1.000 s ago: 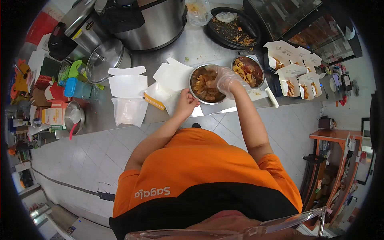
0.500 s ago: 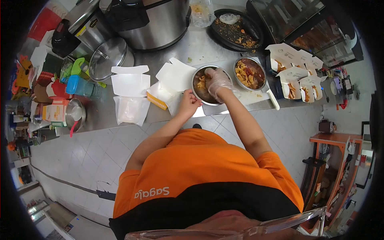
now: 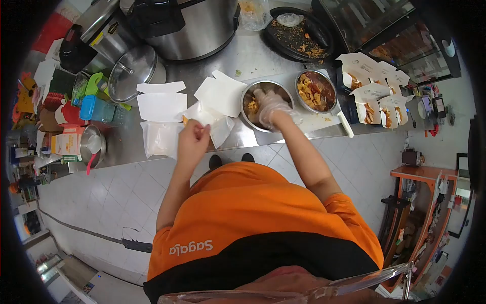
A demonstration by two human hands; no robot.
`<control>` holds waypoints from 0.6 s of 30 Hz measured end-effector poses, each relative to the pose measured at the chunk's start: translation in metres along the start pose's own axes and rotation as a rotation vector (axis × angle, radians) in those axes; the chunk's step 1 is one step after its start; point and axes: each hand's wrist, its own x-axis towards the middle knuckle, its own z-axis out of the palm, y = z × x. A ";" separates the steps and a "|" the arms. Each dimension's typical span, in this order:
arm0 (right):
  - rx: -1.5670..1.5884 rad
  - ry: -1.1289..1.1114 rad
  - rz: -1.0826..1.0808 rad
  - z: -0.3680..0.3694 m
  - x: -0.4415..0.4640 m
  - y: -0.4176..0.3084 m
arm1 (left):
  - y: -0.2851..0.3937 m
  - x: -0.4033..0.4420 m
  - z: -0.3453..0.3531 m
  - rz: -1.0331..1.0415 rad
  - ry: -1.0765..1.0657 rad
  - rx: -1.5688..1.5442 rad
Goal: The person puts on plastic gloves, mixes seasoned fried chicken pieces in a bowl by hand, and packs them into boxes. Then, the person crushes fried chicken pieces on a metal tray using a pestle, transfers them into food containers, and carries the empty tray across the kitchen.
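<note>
My right hand (image 3: 272, 107), in a clear plastic glove, reaches down into a steel bowl (image 3: 246, 121) with brown-yellow food pieces (image 3: 252, 106). Its fingers are blurred and partly hidden among the pieces. My left hand (image 3: 195, 137) is bare, with its fingers curled together at the front of an open takeaway box (image 3: 218, 93) lined with white paper (image 3: 212, 120). Whatever those fingers may pinch is hidden. To the left stands another open white box (image 3: 162, 106) with paper in it. A second steel bowl (image 3: 316, 92) of food pieces in dark red sauce sits right of the gloved hand.
A white-handled knife (image 3: 345, 124) lies beside the second bowl. Several filled boxes (image 3: 368, 96) stand at the right. Behind are a large steel cooker (image 3: 202, 30) and a black pan of crumbs (image 3: 298, 35). A small bowl (image 3: 93, 144) with a red-handled utensil is at left.
My left hand has left the rim of the steel bowl and moved left to the front of the paper-lined box. My gloved right hand has stayed in the bowl, its fingers shifting slightly.
</note>
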 end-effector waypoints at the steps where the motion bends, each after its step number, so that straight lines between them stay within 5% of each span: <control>1: -0.008 0.017 0.000 0.003 0.001 -0.003 | -0.004 0.002 -0.009 0.020 0.062 0.135; 4: -0.063 0.037 -0.006 0.020 0.016 -0.004 | -0.015 0.005 -0.027 -0.404 -0.124 0.248; 10: 0.209 0.053 -0.074 -0.015 0.001 0.009 | -0.043 0.017 -0.011 -0.708 -0.218 -0.217; 18: 0.492 -0.078 -0.077 -0.039 -0.009 0.043 | -0.079 0.002 0.019 -0.665 -0.349 -0.507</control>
